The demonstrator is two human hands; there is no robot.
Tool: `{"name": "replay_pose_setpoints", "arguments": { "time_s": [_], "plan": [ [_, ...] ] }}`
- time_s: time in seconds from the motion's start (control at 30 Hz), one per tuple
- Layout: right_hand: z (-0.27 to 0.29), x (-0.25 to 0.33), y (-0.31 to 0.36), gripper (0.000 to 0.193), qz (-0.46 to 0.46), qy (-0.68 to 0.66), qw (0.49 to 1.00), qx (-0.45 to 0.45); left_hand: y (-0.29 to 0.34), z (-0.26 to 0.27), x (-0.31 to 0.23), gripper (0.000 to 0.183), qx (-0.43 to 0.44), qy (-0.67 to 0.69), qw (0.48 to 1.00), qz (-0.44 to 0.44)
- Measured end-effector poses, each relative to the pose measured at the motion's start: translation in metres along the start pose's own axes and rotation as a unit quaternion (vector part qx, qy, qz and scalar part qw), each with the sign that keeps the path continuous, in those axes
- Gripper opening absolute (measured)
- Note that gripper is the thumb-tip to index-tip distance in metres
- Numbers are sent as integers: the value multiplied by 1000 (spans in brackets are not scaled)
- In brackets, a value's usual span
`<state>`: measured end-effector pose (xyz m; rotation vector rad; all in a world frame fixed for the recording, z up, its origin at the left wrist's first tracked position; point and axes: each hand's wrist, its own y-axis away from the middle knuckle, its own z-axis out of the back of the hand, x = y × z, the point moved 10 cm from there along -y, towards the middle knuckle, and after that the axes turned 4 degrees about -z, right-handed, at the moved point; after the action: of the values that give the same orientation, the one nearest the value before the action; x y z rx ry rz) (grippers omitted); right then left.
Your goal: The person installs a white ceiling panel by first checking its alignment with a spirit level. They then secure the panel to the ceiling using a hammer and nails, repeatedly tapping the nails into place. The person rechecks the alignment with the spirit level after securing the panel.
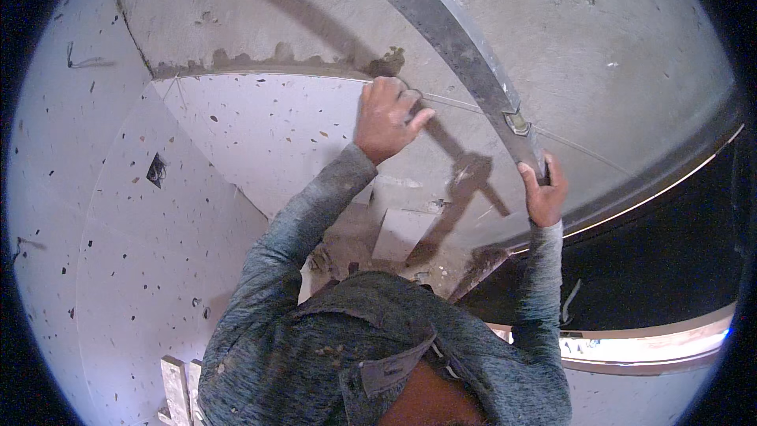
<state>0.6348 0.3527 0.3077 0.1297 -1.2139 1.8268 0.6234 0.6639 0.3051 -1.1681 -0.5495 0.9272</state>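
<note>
The person's right hand (544,193) has its grip clamped around the lower end of a long grey spirit level (465,51), which runs slantwise up and to the left across a rough grey plastered wall (615,31); a small vial window shows on the level just above that hand. The left hand (386,118) is raised to the wall beside the level, its fingers curled together and pressed at the top edge of a white speckled tile (268,126), close to a thin string line (457,102) that crosses the wall there; whether this grip pinches the string or a small tool cannot be told. A ridge of grey mortar (260,63) lies along the tile's upper edge. More white speckled tiles (118,229) cover the wall to the left. Both forearms wear grey mottled sleeves (315,205). The level's shadow falls across the wall between the two hands. Low at the left, pale tile offcuts (177,386) stand near the person's shoulder
</note>
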Motion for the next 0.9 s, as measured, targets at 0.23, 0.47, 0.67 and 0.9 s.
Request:
{"name": "replay_pose_setpoints", "arguments": {
  "time_s": [0.23, 0.47, 0.67, 0.9],
  "plan": [
    [16, 11, -46, 42, 73, 66, 993, 65, 29, 92, 65, 24, -113, -104, 987, 48],
    [-8, 28, -75, 39, 137, 96, 977, 133, 43, 187, 127, 46, -176, -168, 954, 175],
    [-32, 35, -86, 41, 175, 111, 965, 161, 44, 218, 152, 61, -149, -249, 946, 142],
    [-60, 29, -103, 43, 199, 120, 954, 190, 34, 222, 174, 70, -43, -305, 946, 101]
  ]
}}
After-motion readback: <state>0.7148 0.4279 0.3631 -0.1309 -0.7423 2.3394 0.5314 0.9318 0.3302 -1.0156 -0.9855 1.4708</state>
